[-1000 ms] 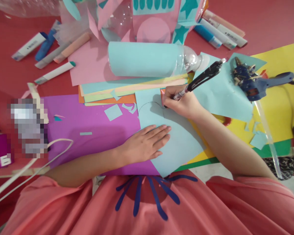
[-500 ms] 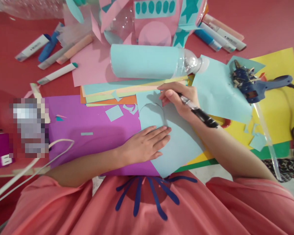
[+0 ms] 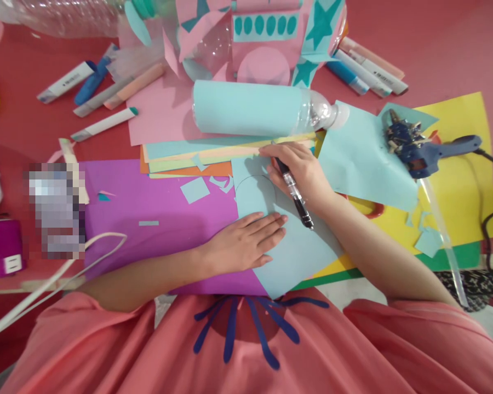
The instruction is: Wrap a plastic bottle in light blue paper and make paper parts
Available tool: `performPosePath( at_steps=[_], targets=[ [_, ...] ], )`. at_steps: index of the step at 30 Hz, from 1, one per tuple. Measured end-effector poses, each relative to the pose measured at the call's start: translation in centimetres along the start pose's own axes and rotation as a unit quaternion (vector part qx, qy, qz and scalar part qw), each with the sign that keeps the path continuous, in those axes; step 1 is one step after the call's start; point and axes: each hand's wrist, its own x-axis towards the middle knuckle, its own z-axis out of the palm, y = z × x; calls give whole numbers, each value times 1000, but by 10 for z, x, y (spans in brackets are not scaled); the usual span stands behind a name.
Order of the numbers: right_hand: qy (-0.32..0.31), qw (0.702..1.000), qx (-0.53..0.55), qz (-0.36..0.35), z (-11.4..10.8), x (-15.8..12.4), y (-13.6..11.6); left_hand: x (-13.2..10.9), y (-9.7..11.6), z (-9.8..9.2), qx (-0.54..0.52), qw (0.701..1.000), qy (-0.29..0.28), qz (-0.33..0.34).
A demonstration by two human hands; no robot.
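My left hand [image 3: 246,243] lies flat, fingers together, pressing a light blue paper sheet [image 3: 299,249] that rests on a purple sheet [image 3: 156,219]. My right hand [image 3: 302,172] is closed around a black pen [image 3: 294,192] whose tip end sits at the top of a curved pen line [image 3: 254,180] drawn on the blue sheet. The pen's back end points toward me. Just beyond my right hand lies a plastic bottle wrapped in light blue paper [image 3: 250,108].
A stack of coloured sheets [image 3: 189,158] lies under the bottle. A blue glue gun [image 3: 425,150] rests on blue and yellow paper at right. Several markers [image 3: 102,90] lie at the back left, more markers [image 3: 370,68] at the back right. A decorated pink craft [image 3: 263,44] stands behind.
My right hand has turned the pen over, its back end swinging from up-right toward me, and shifted slightly left along the curve. My left hand has stayed flat in place.
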Motion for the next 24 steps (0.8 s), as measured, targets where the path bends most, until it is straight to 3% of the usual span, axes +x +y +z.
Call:
performPosePath(
  at_steps=[6, 10, 14, 17, 20, 24],
  targets=[
    [-38, 995, 89, 34, -3, -1, -8, -1, 0, 3, -11, 1000, 5, 0],
    [-74, 970, 213, 91, -6, -3, -12, -1, 0, 4, -29, 1000, 11, -2],
    [-83, 957, 257, 107, -4, -5, -11, -2, -1, 3, -38, 999, 25, 3],
    [-78, 970, 218, 79, -2, -6, -10, -2, -2, 2, -45, 998, 37, 3],
    [-34, 994, 101, 36, -1, -6, -8, -2, -2, 2, -48, 998, 43, 4],
    [-41, 999, -22, 9, 2, -7, -9, -2, -2, 2, -50, 998, 38, 5]
  ],
)
